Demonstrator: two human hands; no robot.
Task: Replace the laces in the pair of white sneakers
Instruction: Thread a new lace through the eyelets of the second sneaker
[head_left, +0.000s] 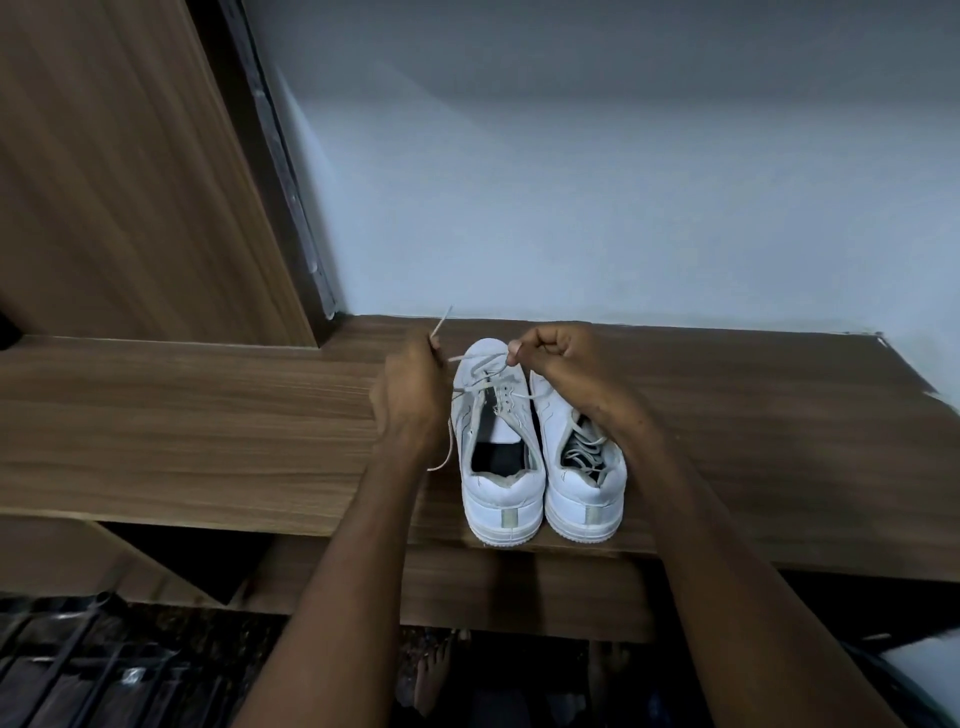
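**Lace held at both ends over the left-hand sneaker's toe**

Taking the left sneaker (496, 441) as the landmark: it stands on the wooden shelf (208, 415) with its heel toward the person and its toe toward the wall, so its long axis runs straight away from the viewer.

The left hand (410, 395) sits just to the left of the sneaker's toe half, fingers curled, pinching one end of the lace (480, 387); the tip pokes up and away above the knuckles, and a loose tail hangs down beside the shoe's left flank.

Across the toe, the right hand (550, 358) hovers at the sneaker's front right, thumb and forefinger pinching the other strand. The lace crosses only the front eyelets; the rear ones look bare.

Touching the landmark's right side stands the right sneaker (584, 467), a lace bundled inside it.

Both hands are about equally near; the next threading likely works heelward.
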